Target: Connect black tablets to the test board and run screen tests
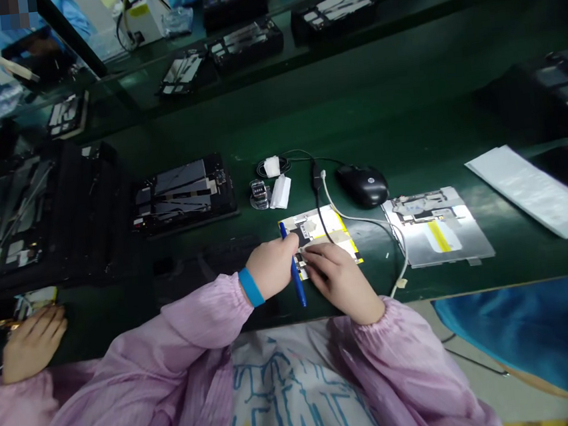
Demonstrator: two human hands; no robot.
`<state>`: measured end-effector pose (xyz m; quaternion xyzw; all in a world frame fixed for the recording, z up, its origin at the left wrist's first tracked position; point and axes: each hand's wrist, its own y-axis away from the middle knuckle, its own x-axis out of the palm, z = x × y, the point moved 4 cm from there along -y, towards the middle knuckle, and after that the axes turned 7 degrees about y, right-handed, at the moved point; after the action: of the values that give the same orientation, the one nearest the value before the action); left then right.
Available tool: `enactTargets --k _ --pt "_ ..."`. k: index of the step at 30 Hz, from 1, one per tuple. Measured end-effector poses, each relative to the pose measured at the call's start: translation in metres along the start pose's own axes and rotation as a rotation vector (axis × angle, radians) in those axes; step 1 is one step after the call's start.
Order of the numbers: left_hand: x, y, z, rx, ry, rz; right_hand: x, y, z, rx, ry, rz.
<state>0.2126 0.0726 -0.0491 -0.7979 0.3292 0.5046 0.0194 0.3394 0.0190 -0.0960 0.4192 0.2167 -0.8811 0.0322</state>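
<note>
My left hand (273, 267), with a blue band at its wrist, is closed around a blue pen-like tool (294, 272) that stands nearly upright over a small opened device (323, 226) with yellow tape edges. Beside it, my right hand (338, 278) lies on the lower part of that device, fingers curled and pressing down near the tool's tip. A black cable and a white cable (365, 222) run across the device.
A black mouse (363, 184) and a silver back cover (436, 225) lie to the right, white paper (533, 189) further right. An opened tablet (182, 195) and black trays (38, 216) sit left. Another person's hand (32, 341) rests at far left.
</note>
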Motion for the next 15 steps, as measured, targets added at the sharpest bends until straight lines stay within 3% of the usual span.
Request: enactTargets --k 4,15 --pt "0.0029 -0.0040 -0.0014 -0.038 -0.130 0.033 0.0036 0.0021 -0.0005 -0.031 0.066 -0.009" --pt "0.0069 -0.0063 -0.0013 -0.034 -0.169 0.049 0.0046 0.0026 0.0012 -0.017 0.129 0.038"
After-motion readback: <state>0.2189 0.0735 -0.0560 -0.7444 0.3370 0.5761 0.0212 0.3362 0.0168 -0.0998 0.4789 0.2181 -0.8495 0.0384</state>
